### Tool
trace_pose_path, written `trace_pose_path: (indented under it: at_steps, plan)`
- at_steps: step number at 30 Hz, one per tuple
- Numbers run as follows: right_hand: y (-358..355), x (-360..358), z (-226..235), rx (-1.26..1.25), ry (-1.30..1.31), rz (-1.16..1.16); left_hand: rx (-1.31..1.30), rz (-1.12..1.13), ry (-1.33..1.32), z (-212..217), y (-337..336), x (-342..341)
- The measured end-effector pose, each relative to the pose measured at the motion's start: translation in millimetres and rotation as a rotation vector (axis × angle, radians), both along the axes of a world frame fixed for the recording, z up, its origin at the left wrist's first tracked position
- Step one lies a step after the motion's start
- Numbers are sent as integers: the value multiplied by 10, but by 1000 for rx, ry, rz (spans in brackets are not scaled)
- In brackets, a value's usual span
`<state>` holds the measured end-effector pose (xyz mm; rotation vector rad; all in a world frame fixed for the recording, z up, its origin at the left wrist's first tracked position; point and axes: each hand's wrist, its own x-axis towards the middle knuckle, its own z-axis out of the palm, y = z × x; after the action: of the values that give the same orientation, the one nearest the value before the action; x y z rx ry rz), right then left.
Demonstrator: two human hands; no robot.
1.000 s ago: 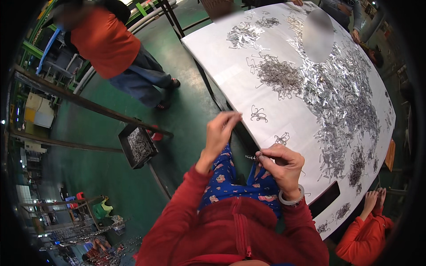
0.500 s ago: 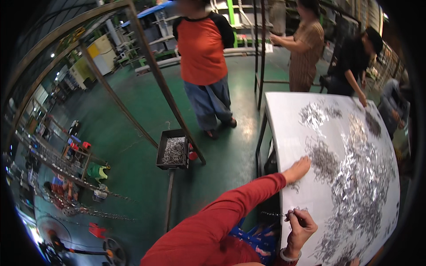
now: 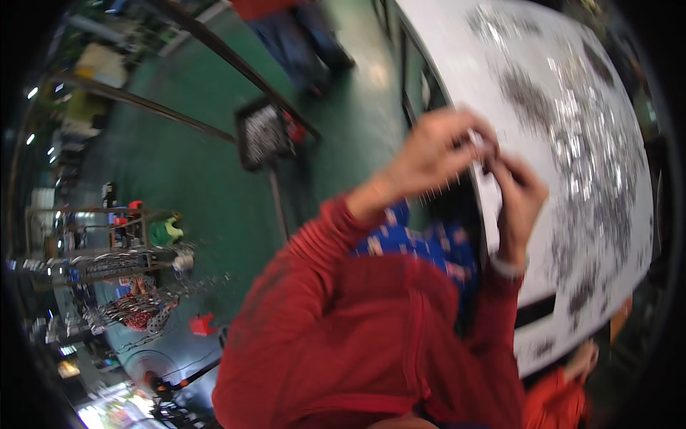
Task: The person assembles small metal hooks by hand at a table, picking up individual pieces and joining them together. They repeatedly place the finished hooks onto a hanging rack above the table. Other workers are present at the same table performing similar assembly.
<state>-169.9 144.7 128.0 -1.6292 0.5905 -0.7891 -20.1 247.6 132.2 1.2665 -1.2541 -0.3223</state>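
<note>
My left hand [image 3: 432, 150] and my right hand [image 3: 520, 204] meet fingertip to fingertip above the near-left edge of a white table [image 3: 439, 32]. Both are blurred by motion, with fingers pinched together. A thin metal chain [image 3: 436, 193] dangles faintly below the left hand; its upper end goes toward the joined fingers. What the left fingers pinch is too small and smeared to name. On the table, beyond my hands, lies a heap of small grey wire pieces [image 3: 525, 93]. To its right spreads a large pile of shiny metal pieces [image 3: 597, 164].
A black tray [image 3: 243, 139] of small metal pieces stands left of the table, beside a slanting metal post [image 3: 214, 46]. A person in jeans [image 3: 286, 46] stands behind it. An orange-sleeved person [image 3: 557, 400] is at the lower right. Chains [image 3: 107, 264] hang at far left.
My left hand has left the table beside the wire heap and come to my right hand, which has risen off the table edge with the chain. The view has tilted down.
</note>
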Motion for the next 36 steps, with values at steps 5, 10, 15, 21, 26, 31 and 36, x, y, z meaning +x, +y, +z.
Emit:
trace_pose_path:
  at_steps: [5,10,15,21,26,31,36]
  plan:
    - [28,72,14,88,-138,42,-37,123,-65,13,31,-115]
    - [52,236,166,42,-202,118,-87,285,-107,83,-6,-108]
    - [10,375,376,-101,-312,110,-101,265,150,270,-1,-100]
    - [-500,382,522,-180,-400,-46,-352,210,364,773,182,120]
    - [-951,998,-389,-405,67,184,-632,561,-88,1414,579,51]
    - [-1124,1637,-1919,-588,627,1023,-670,670,-137,1959,1144,-169]
    - [-1479,1648,-2517,-1056,749,917,-683,789,-202,2202,1716,-341]
